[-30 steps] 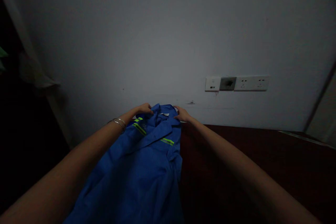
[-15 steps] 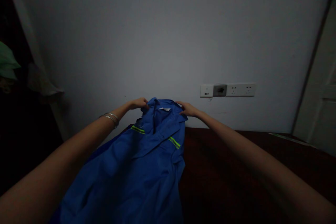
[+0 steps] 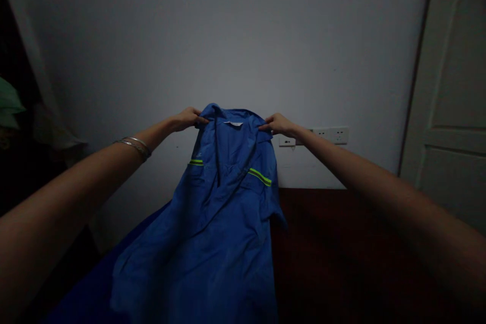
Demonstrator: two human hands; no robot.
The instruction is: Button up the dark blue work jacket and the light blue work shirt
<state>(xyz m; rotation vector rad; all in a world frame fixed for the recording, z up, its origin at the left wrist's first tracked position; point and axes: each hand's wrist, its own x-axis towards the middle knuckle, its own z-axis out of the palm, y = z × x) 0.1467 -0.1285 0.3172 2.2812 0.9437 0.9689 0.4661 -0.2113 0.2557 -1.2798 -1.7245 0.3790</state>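
Observation:
A blue work shirt [image 3: 224,212] with yellow-green reflective stripes hangs in front of me, held up by its shoulders. My left hand [image 3: 188,118] pinches the left shoulder beside the collar, and bangles sit on that wrist. My right hand [image 3: 278,123] pinches the right shoulder. The collar with a white label faces me between the two hands. The shirt's lower part drapes down toward the dark table [image 3: 341,248].
A grey wall stands behind, with a strip of white sockets [image 3: 326,135] partly hidden by my right arm. A pale door [image 3: 451,111] is at the right. Dark furniture with a green object [image 3: 9,104] is at the left.
Both hands have lifted the shirt's shoulders up off the table, so it now hangs instead of lying. The view has tilted up and turned right, showing more of the door.

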